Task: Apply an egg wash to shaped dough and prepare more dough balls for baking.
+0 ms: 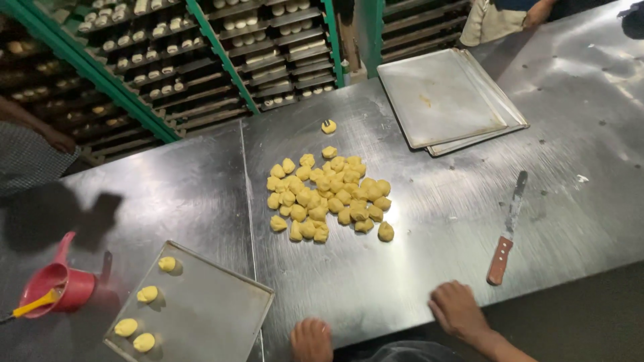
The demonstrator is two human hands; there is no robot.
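A heap of several yellow dough pieces (327,194) lies in the middle of the steel table (436,221). One rounded dough ball (329,126) sits apart at the far side. My left hand (311,339) rests at the table's near edge, fingers curled under, holding nothing. My right hand (457,310) lies flat on the table edge, fingers spread and empty, close to a knife (507,230) with a brown wooden handle. A baking tray (201,315) at the near left carries several shaped dough balls (147,293).
Two stacked empty trays (446,100) lie at the far right. A red jug (57,285) with a yellow tool stands at the near left. Green racks (201,60) full of trays stand beyond the table. Another person's arm (30,144) is at far left; someone else stands top right.
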